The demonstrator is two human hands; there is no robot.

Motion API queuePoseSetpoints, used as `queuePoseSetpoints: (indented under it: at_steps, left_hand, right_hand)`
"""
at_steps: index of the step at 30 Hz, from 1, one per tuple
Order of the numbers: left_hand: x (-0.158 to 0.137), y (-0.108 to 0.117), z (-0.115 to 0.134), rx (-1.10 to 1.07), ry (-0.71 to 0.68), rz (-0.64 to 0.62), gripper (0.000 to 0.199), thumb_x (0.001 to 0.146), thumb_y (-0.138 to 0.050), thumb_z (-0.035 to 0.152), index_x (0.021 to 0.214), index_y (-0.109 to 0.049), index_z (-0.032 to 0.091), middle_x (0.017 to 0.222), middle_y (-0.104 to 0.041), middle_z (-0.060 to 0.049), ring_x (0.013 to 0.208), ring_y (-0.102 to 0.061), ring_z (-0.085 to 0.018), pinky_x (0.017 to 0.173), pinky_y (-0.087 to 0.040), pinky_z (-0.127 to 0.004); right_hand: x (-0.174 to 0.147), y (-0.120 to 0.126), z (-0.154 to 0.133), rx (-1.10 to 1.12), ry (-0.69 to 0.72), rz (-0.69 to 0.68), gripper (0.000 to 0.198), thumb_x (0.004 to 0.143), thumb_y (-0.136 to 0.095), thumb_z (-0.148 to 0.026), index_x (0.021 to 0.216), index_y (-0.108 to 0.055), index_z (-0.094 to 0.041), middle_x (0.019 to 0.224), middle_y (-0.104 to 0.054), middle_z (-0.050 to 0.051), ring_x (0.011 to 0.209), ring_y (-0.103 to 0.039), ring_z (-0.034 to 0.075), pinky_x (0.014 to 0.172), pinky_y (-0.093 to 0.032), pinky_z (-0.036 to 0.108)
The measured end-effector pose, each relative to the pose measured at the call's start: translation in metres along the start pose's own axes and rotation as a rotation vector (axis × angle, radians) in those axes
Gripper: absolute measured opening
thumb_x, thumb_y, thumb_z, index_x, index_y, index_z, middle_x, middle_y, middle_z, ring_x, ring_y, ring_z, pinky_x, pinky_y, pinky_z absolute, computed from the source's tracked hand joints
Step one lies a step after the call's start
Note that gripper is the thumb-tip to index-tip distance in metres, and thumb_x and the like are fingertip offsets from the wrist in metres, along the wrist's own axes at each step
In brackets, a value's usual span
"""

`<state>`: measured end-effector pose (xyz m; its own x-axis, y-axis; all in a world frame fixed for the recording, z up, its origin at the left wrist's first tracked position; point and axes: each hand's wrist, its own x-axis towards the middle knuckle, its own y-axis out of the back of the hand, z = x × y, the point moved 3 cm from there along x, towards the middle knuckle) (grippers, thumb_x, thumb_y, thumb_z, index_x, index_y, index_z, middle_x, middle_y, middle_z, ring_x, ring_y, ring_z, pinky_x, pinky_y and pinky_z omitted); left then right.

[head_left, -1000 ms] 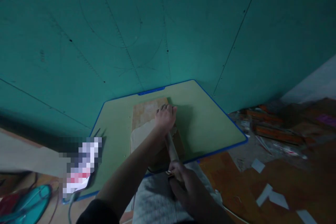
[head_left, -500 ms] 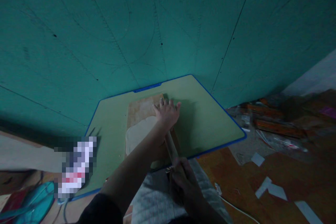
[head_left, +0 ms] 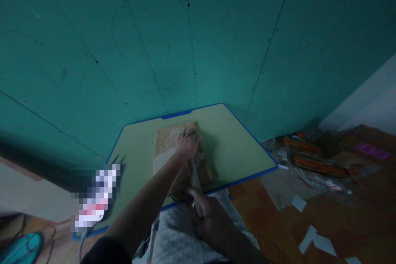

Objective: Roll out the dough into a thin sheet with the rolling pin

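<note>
Closest to where I'm standing, the person sits with pale quilted trousers [head_left: 177, 237] against the near edge of the bench [head_left: 235, 144]. The right hand [head_left: 208, 218] is wrapped round the near end of a long narrow tool [head_left: 194, 175]; from here I can't tell whether it has a cutting edge. It slants forward across a wooden board [head_left: 165, 137], over a thin pale sheet [head_left: 161, 161], soft by the look of it, which shows on both sides of the tool and ends raggedly on the right.

The left hand [head_left: 187, 144] bears down over the board by the tool's far end, its fingers spread; what lies under the palm is hidden.

To do this well, I'd judge, the two hands should share the load: steady, even pressure from the left, the right holding its end level so that the tool doesn't twist. If it does have an edge, those fingertips belong on top, well clear of it. The sheet wants lying flat, and the board kept from sliding.

Off to the left sits a blurred-out object [head_left: 99, 198]. Paper scraps [head_left: 323, 244] lie on the floor at right, and beyond the bench rises a green wall [head_left: 216, 29].
</note>
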<state>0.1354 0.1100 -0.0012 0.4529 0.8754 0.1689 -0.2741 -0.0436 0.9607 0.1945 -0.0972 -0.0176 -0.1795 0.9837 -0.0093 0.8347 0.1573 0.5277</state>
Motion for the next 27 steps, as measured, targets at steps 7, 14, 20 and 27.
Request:
queuePoseSetpoints:
  at_steps: [7,14,20,27]
  left_hand:
    - [-0.01,0.0,-0.022,-0.067,0.017,-0.013,0.041,0.095,-0.035,0.019,0.124,-0.064,0.02,0.141,-0.055,-0.008,0.134,-0.044,-0.024,0.114,-0.031,-0.044]
    - [-0.025,0.013,-0.03,-0.027,0.114,-0.068,0.047,0.096,-0.03,0.021,0.134,-0.057,0.022,0.149,-0.046,-0.005,0.142,-0.033,-0.025,0.118,-0.023,-0.047]
    - [0.001,0.02,-0.009,0.111,0.124,-0.175,0.039,0.09,-0.044,0.025,0.121,-0.066,0.019,0.14,-0.056,-0.009,0.138,-0.039,-0.03,0.113,-0.029,-0.044]
    - [0.011,0.014,0.002,0.103,0.249,-0.023,0.05,0.098,-0.031,0.039,0.132,-0.055,0.011,0.146,-0.046,-0.019,0.143,-0.029,-0.035,0.114,-0.022,-0.054]
  right_hand:
    - [0.003,-0.014,-0.012,-0.077,-0.029,-0.015,0.033,0.082,-0.052,-0.016,0.114,-0.061,-0.02,0.083,-0.067,0.002,0.076,-0.062,0.016,0.07,-0.042,0.025]
    - [0.006,-0.015,-0.025,-0.496,-0.066,-0.126,0.027,0.079,-0.051,-0.014,0.101,-0.064,-0.022,0.09,-0.071,0.008,0.082,-0.068,0.023,0.066,-0.043,0.028]
    - [0.009,-0.015,-0.021,-0.563,-0.04,-0.127,0.04,0.081,-0.048,-0.015,0.118,-0.062,-0.021,0.101,-0.073,0.01,0.088,-0.068,0.025,0.069,-0.045,0.03]
    - [0.006,-0.012,-0.018,-0.584,-0.001,-0.088,0.033,0.079,-0.051,-0.017,0.108,-0.064,-0.023,0.094,-0.072,0.007,0.083,-0.068,0.022,0.063,-0.041,0.028]
